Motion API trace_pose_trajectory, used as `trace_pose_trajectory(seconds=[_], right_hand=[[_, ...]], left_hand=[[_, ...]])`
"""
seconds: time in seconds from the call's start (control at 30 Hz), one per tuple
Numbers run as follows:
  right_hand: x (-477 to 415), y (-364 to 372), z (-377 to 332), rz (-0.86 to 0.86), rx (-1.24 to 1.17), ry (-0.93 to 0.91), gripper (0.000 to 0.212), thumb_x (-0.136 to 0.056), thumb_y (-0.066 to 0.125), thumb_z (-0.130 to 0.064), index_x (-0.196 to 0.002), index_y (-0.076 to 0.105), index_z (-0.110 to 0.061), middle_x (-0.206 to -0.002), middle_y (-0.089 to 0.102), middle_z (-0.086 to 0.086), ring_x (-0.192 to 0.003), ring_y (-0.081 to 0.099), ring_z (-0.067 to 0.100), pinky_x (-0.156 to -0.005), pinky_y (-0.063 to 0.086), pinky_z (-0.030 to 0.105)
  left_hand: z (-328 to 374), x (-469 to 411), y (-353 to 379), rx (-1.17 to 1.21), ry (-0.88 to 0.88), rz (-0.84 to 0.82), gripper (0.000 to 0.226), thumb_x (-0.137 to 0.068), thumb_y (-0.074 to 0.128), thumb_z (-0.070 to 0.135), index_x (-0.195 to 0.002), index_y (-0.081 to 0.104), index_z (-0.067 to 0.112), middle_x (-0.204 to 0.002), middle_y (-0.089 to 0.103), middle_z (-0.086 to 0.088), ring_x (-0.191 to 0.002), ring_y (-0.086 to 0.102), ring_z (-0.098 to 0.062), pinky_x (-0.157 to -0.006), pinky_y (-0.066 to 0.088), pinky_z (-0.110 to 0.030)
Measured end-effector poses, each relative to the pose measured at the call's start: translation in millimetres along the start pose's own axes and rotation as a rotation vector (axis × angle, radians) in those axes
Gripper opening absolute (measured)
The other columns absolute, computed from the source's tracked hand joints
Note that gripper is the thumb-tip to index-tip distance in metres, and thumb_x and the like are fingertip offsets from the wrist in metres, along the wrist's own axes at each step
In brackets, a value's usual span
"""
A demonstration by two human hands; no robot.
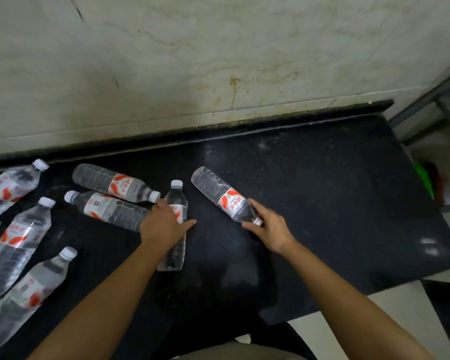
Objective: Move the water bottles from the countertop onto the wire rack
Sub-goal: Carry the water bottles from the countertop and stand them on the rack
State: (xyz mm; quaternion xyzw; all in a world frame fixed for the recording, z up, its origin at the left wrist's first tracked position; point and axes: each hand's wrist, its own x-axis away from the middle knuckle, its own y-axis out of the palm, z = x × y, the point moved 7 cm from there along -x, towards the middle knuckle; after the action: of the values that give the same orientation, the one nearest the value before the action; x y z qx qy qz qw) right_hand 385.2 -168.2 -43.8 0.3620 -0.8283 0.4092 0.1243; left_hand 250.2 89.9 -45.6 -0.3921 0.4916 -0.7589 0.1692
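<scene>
At the countertop (322, 190), hands (164, 224) (270, 229) grip two seemingly water-filled bottles (173, 255) (221, 193).

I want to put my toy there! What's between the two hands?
Nothing, just bare black countertop between the left hand, on the near bottle, and the right hand, holding the slanted bottle. The head view shows it.

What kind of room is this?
Probably a kitchen or a back storeroom, though I can't be sure. A black stone countertop runs along a stained, marble-look wall, many water bottles lie on it, and a grey metal frame stands past its right end.
</scene>
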Motion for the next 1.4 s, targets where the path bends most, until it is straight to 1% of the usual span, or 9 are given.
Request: trace_pose_trajectory(seconds=[0.13,0.3,0.5,0.57,0.7,0.9,1.1,1.27,1.4], right_hand=[[17,-57,-24,0.213,-0.027,-0.075,0.050,-0.082,0.085,-0.033,-0.130,0.070,-0.027,-0.109,0.068,0.004,-0.105,0.068,0.019,-0.097,0.047,0.022],[30,-108,-85,0.353,-0.054,-0.267,0.035,-0.077,0.089,-0.019,-0.110,0.078,-0.025,-0.099,0.069,-0.002,-0.090,0.062,0.010,-0.083,0.040,0.003],[33,-77,-99,0.308,-0.131,-0.368,0.041,-0.092,0.072,-0.027,-0.131,0.060,-0.032,-0.127,0.067,-0.008,-0.113,0.062,0.022,-0.102,0.048,0.041],[40,-59,-98,0.300,-0.103,-0.387,0.045,-0.101,0.061,-0.028,-0.143,0.047,-0.025,-0.144,0.054,-0.004,-0.125,0.056,0.021,-0.107,0.045,0.042],[52,-29,-97,0.281,-0.013,-0.427,0.077,-0.093,0.074,-0.033,-0.151,0.024,-0.029,-0.153,0.036,0.003,-0.125,0.047,0.010,-0.100,0.042,0.025],[57,-32,-95,0.323,-0.011,-0.446,0.077,-0.091,0.077,-0.023,-0.139,0.022,-0.046,-0.148,0.046,0.003,-0.124,0.056,0.023,-0.103,0.049,0.038],[100,-101,-33,0.381,-0.217,-0.281,0.088,-0.079,0.088,-0.030,-0.137,0.027,-0.055,-0.118,0.063,-0.011,-0.102,0.064,0.011,-0.090,0.050,0.025],[156,-181,4,0.353,-0.166,-0.311,0.067,-0.081,0.087,-0.035,-0.126,0.039,-0.047,-0.116,0.063,-0.015,-0.107,0.064,0.004,-0.094,0.056,0.031],[206,-260,49,0.471,-0.152,-0.383,0.064,-0.080,0.088,-0.032,-0.130,0.048,-0.035,-0.118,0.064,-0.008,-0.109,0.063,0.005,-0.092,0.052,0.025]], left_hand=[[14,-3,-17,0.078,-0.009,-0.016,0.080,-0.077,0.077,0.057,-0.131,0.039,0.013,-0.122,0.066,-0.015,-0.107,0.066,-0.037,-0.085,0.051,-0.044],[31,26,-50,0.432,0.261,0.044,0.089,-0.073,0.086,0.044,-0.145,0.033,0.037,-0.128,0.065,0.002,-0.109,0.065,-0.025,-0.094,0.053,-0.043],[20,63,-41,0.850,0.327,-0.068,0.078,-0.082,0.081,0.003,-0.142,0.035,0.025,-0.131,0.060,-0.003,-0.120,0.060,-0.017,-0.110,0.047,-0.048],[20,72,-36,0.866,0.328,-0.064,0.076,-0.081,0.080,0.005,-0.137,0.035,0.028,-0.130,0.057,-0.004,-0.118,0.059,-0.015,-0.110,0.047,-0.047],[25,77,-30,0.942,0.237,0.051,0.080,-0.058,0.091,0.052,-0.122,0.045,0.037,-0.124,0.056,-0.003,-0.112,0.060,-0.015,-0.098,0.052,-0.036],[28,82,-40,1.073,0.027,0.333,0.071,-0.071,0.091,0.019,-0.120,0.040,0.023,-0.126,0.049,-0.007,-0.109,0.054,-0.020,-0.098,0.048,-0.037],[69,84,-67,1.162,0.116,0.159,0.058,-0.074,0.089,0.020,-0.119,0.053,0.020,-0.122,0.064,-0.005,-0.108,0.066,-0.021,-0.095,0.055,-0.039],[189,127,-98,1.162,0.417,-0.010,0.045,-0.075,0.086,0.008,-0.117,0.070,0.008,-0.103,0.077,-0.003,-0.090,0.075,-0.012,-0.077,0.060,-0.026],[304,186,-99,1.118,0.639,-0.177,0.055,-0.075,0.083,0.003,-0.128,0.066,0.006,-0.110,0.078,-0.004,-0.097,0.076,-0.015,-0.084,0.061,-0.028]])
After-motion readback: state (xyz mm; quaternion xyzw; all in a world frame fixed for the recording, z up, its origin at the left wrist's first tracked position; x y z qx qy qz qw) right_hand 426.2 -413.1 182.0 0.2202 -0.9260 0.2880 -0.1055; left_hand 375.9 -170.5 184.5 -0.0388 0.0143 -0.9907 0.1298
